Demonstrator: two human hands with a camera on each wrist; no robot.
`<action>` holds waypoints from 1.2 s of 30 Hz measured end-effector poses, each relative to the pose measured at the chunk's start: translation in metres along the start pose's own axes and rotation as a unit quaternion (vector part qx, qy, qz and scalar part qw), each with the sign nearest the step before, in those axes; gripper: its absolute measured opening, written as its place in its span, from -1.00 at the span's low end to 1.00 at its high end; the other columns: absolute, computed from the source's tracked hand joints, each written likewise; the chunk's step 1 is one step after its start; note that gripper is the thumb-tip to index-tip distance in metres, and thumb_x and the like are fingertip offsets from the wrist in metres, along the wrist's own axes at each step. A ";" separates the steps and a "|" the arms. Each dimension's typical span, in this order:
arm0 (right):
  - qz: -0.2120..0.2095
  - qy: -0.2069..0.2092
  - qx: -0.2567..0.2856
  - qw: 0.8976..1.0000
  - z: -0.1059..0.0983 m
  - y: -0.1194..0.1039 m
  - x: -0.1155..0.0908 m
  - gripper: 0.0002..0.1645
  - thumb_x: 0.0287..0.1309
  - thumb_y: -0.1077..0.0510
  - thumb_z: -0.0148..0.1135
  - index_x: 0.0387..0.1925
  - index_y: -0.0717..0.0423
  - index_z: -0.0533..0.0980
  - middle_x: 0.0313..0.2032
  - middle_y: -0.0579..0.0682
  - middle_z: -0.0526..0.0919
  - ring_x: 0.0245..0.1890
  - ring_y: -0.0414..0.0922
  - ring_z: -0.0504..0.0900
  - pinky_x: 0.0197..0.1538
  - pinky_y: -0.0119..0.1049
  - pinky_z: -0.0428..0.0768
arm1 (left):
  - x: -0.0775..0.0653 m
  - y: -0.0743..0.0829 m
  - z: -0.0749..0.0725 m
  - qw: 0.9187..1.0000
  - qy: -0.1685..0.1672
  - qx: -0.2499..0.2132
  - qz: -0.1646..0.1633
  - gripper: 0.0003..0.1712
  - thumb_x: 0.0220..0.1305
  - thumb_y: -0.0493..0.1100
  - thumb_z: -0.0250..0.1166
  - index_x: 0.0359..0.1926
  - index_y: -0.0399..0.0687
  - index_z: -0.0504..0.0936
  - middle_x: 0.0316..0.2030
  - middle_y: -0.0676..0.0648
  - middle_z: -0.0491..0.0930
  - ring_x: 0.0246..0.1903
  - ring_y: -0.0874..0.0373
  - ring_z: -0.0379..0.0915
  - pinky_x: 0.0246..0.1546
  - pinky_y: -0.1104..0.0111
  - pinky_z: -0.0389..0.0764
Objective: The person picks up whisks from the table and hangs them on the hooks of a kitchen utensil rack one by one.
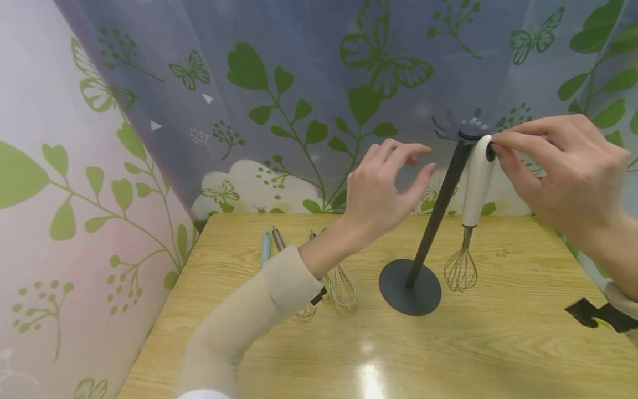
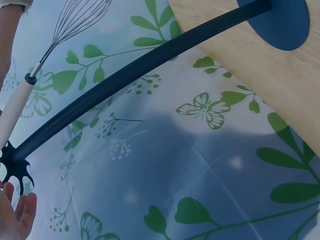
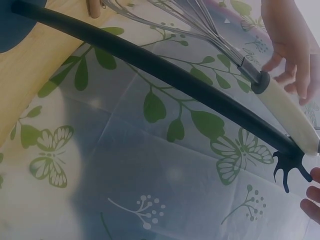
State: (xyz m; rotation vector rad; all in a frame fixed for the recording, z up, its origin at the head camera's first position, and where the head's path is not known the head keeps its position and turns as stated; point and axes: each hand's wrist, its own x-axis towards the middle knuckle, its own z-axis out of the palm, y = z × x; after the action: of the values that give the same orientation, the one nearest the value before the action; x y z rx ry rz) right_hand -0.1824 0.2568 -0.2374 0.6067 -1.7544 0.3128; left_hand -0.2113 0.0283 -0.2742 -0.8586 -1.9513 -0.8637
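My right hand [image 1: 573, 166] pinches the top end of a whisk [image 1: 478, 183] between thumb and fingertips. The whisk has a cream handle with a dark hole at its end, and its wire loops hang downward. Its handle top is right beside the hooked crown [image 1: 473, 130] of a black utensil stand [image 1: 438, 216]. To the left of the pole, my left hand [image 1: 381, 180] is held in the air with fingers loosely bent and nothing in it. The right wrist view shows the stand's curved hooks [image 3: 289, 170] close to my right fingertips [image 3: 312, 192].
Behind my left forearm, a larger whisk [image 1: 343, 285], a light blue handle [image 1: 266, 247] and a grey handle [image 1: 278, 238] lie on the wooden table [image 1: 473, 354]. The stand's round base [image 1: 394, 285] rests on the table. A leaf-patterned curtain [image 1: 309, 50] hangs behind.
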 end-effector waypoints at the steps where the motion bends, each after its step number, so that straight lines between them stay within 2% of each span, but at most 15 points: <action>1: 0.002 0.004 0.001 1.000 0.000 -0.001 0.000 -0.63 0.37 0.08 0.31 -0.38 0.32 0.76 -0.38 0.32 0.77 -0.32 0.34 0.66 -0.43 0.26 0.41 | -0.003 -0.001 -0.001 1.000 -0.003 0.001 -0.003 -0.75 0.42 -0.02 0.40 0.01 0.01 0.77 -0.20 0.03 0.73 -0.18 0.14 0.61 -0.55 0.51 0.43; 5: 0.008 0.019 0.005 1.000 0.001 -0.005 0.002 -0.73 0.28 0.15 0.37 -0.41 0.31 0.76 -0.41 0.31 0.76 -0.35 0.34 0.64 -0.47 0.14 0.34 | -0.013 -0.003 -0.008 1.000 -0.019 0.001 -0.012 -0.74 0.42 -0.01 0.39 0.01 0.01 0.76 -0.19 0.02 0.73 -0.20 0.16 0.60 -0.53 0.53 0.43; 8: 0.008 0.026 0.003 1.000 0.002 -0.006 0.003 -0.75 0.26 0.18 0.38 -0.42 0.31 0.76 -0.42 0.32 0.76 -0.37 0.35 0.63 -0.48 0.14 0.32 | -0.020 -0.006 -0.012 0.999 -0.035 0.001 -0.022 -0.73 0.41 0.00 0.40 0.03 0.02 0.75 -0.20 0.02 0.74 -0.24 0.17 0.58 -0.51 0.54 0.43; 13: 0.005 0.027 -0.004 1.000 0.002 -0.006 0.003 -0.76 0.26 0.19 0.37 -0.41 0.32 0.75 -0.41 0.33 0.75 -0.36 0.35 0.64 -0.48 0.24 0.32 | -0.030 -0.013 -0.019 0.994 -0.085 -0.013 -0.073 -0.69 0.41 0.00 0.41 0.08 0.03 0.72 -0.18 0.02 0.74 -0.22 0.18 0.66 -0.32 0.55 0.62; 17: 0.004 0.027 -0.005 1.000 0.002 -0.006 0.003 -0.76 0.26 0.20 0.38 -0.41 0.32 0.75 -0.41 0.34 0.75 -0.36 0.36 0.64 -0.48 0.26 0.33 | -0.036 -0.021 -0.025 0.982 -0.125 -0.044 -0.131 -0.68 0.43 0.00 0.39 0.12 0.04 0.69 -0.14 0.01 0.76 -0.19 0.18 0.72 -0.16 0.50 0.71; 22: 0.005 0.030 -0.006 1.000 0.002 -0.007 0.003 -0.78 0.25 0.21 0.39 -0.41 0.32 0.75 -0.41 0.34 0.75 -0.37 0.36 0.63 -0.48 0.27 0.32 | -0.043 -0.034 -0.029 0.966 -0.144 -0.090 -0.194 -0.67 0.44 -0.01 0.40 0.15 0.05 0.68 -0.15 -0.02 0.78 -0.21 0.12 0.72 -0.18 0.40 0.70; 27: 0.001 0.020 -0.009 1.000 0.001 -0.006 0.003 -0.75 0.30 0.18 0.36 -0.39 0.31 0.76 -0.40 0.34 0.75 -0.36 0.36 0.64 -0.50 0.23 0.30 | -0.050 -0.047 -0.030 0.945 -0.155 -0.131 -0.255 -0.67 0.45 -0.04 0.38 0.16 0.01 0.66 -0.19 -0.07 0.77 -0.23 0.06 0.71 -0.23 0.39 0.69; 36: -0.003 0.027 -0.001 1.000 0.000 -0.007 0.003 -0.77 0.24 0.19 0.40 -0.42 0.31 0.76 -0.42 0.32 0.76 -0.35 0.34 0.64 -0.53 0.15 0.25 | -0.070 -0.071 -0.024 0.924 -0.161 -0.128 -0.322 -0.66 0.46 -0.05 0.37 0.15 -0.07 0.67 -0.15 -0.12 0.76 -0.25 0.00 0.69 -0.24 0.38 0.68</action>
State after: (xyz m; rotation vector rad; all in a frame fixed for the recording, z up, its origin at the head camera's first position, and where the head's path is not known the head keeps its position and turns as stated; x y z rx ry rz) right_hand -0.1792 0.2497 -0.2350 0.5958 -1.7009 0.3199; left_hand -0.2291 -0.0465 -0.3422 -0.5127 -2.5069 -1.4574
